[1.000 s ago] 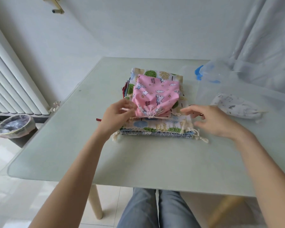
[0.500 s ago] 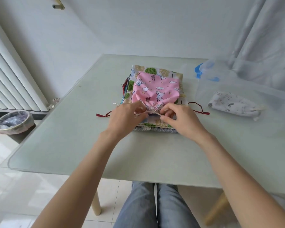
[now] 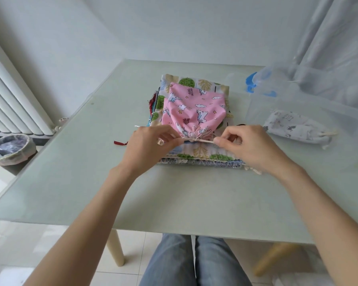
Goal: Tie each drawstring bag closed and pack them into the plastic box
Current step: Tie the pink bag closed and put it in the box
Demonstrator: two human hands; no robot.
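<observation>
- A pink bag (image 3: 191, 109) with a unicorn print lies on top of a stack of flat bags (image 3: 203, 151) in the middle of the bench (image 3: 91, 182), its gathered mouth turned toward the person.
- The left hand (image 3: 148, 146) pinches the cream drawstring (image 3: 201, 140) on the left side of the gathered mouth, fingers curled around it.
- The right hand (image 3: 247, 146) pinches the same string on the right side, between thumb and forefinger, with the cord stretched straight between the two hands.
- The top bag of the stack under the pink one has a print of green and tan leaves.
- A red cord end (image 3: 119, 143) pokes out from the stack on the left, lying on the bench.
- A clear plastic box (image 3: 310, 104) stands on the right part of the bench; a white printed bag (image 3: 296, 129) lies inside it, its mouth drawn shut.
- A blue clip (image 3: 251, 83) shows at the far corner of the box.
- On the floor to the left, beside a white radiator (image 3: 10, 96), stands a bin (image 3: 9, 149) lined with plastic.
</observation>
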